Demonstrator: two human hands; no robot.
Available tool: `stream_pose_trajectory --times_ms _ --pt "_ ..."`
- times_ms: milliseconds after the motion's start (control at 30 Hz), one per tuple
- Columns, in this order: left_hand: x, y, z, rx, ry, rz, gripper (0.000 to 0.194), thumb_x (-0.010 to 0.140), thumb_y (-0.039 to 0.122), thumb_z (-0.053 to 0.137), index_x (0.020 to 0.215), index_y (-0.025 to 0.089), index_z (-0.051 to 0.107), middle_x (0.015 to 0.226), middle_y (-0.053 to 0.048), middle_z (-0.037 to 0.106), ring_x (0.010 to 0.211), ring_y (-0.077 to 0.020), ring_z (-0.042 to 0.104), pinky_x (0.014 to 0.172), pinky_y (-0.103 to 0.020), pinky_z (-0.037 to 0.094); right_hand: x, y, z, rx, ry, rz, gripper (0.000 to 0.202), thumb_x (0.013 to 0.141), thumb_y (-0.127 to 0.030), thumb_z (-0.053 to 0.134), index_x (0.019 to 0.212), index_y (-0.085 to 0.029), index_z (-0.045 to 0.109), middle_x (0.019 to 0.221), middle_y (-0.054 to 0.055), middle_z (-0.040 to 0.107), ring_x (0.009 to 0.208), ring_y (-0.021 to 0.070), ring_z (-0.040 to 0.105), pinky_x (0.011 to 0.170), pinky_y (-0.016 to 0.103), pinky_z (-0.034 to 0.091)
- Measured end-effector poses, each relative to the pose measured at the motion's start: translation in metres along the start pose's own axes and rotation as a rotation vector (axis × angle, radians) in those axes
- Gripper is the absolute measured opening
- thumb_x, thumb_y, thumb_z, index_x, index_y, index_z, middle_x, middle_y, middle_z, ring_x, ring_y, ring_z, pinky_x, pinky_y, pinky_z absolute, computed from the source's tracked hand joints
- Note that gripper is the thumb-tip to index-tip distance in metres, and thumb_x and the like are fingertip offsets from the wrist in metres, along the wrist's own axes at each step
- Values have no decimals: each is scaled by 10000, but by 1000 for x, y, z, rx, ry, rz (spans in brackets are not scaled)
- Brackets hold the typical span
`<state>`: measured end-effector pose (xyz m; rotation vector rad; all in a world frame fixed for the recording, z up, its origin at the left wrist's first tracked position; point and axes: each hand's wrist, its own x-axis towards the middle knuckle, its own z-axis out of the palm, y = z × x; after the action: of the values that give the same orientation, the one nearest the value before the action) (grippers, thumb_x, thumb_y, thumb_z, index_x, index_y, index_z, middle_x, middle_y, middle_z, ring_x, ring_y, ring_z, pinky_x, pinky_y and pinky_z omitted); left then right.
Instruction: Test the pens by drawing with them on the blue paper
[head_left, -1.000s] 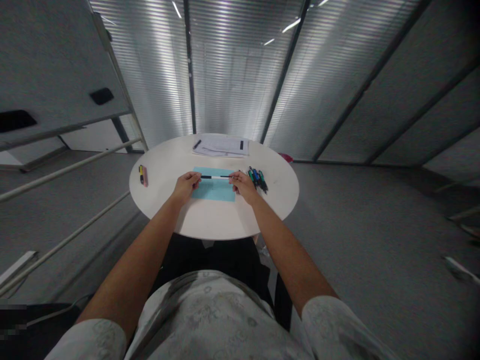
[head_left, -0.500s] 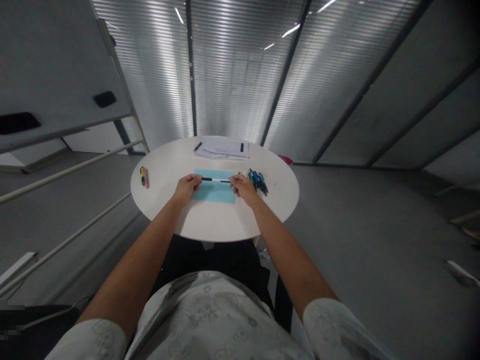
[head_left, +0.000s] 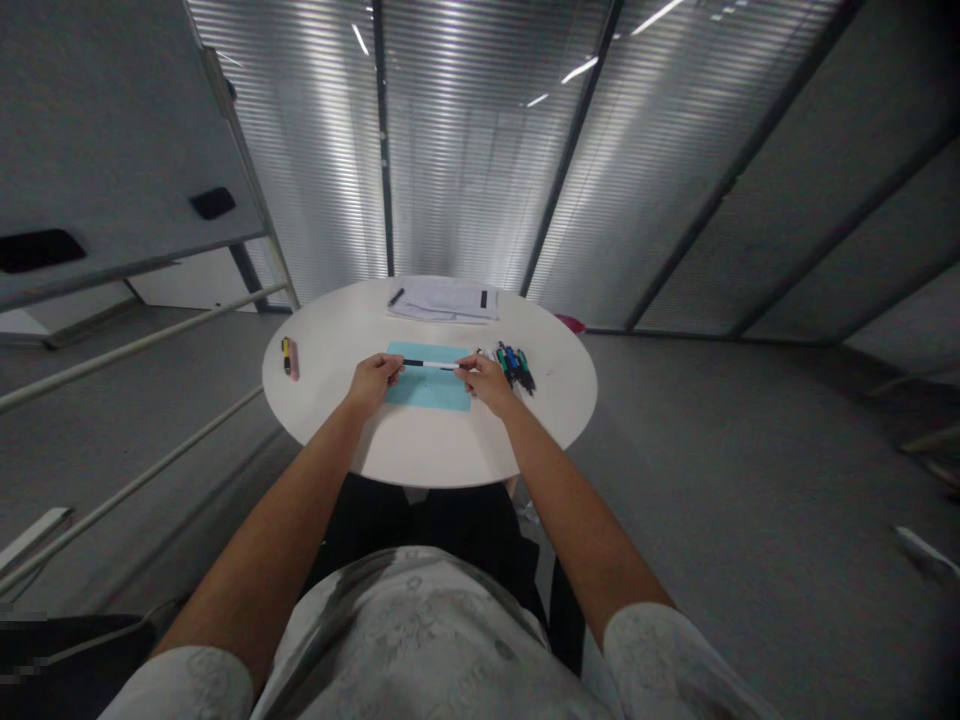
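Between my two hands a black-and-white pen (head_left: 431, 364) is held level, just above a light blue sheet (head_left: 429, 396). My left hand (head_left: 373, 380) pinches its black left end between thumb and fingers. At the other end, my right hand (head_left: 484, 380) is closed on the pen's tip, and the fingers hide part of it. Right beside my right hand lies a bunch of pens (head_left: 515, 366) with black, blue and green parts.
The round white table (head_left: 435, 455) carries a stack of white papers (head_left: 442, 300) at its far side. A yellow-and-black marker (head_left: 286, 356) and a pink item (head_left: 295, 361) lie at the left. A whiteboard stand's rails (head_left: 150, 352) stand left of the table.
Both hands keep their grip on the pen. My right fingers have shifted slightly, and more of the pen's white part shows beside them.
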<state>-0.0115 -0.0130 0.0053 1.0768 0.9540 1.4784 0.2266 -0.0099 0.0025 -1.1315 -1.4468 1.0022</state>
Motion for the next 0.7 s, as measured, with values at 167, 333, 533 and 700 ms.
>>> stream_pose_trajectory --times_ms 167,333,533,700 --pt "3 -4 -2 22 9 5 367 568 425 840 626 130 629 612 -22 595 498 -72 449 491 -233 331 -1 1 2 -56 18 -59 329 629 -424 732 835 -196 612 799 -5 631 495 72 497 445 218 376" --pt "3 -5 -3 41 3 -2 379 596 448 831 626 135 620 614 -21 597 500 -72 456 487 -228 338 0 3 6 -141 38 -92 262 656 -370 696 785 -210 534 750 -26 600 495 74 486 455 212 383" --pt "-1 0 -1 15 2 13 375 586 432 836 667 134 624 616 -13 595 510 -70 455 496 -226 342 1 3 6 -9 -64 -14 377 797 -586 550 872 -219 511 691 -23 624 404 69 448 394 196 313" --pt "-1 0 -1 5 4 4 357 588 405 834 673 132 620 623 -15 600 507 -71 454 500 -231 342 0 -3 6 -17 -43 -26 420 721 -590 664 841 -205 545 679 -18 623 448 67 475 418 190 342"
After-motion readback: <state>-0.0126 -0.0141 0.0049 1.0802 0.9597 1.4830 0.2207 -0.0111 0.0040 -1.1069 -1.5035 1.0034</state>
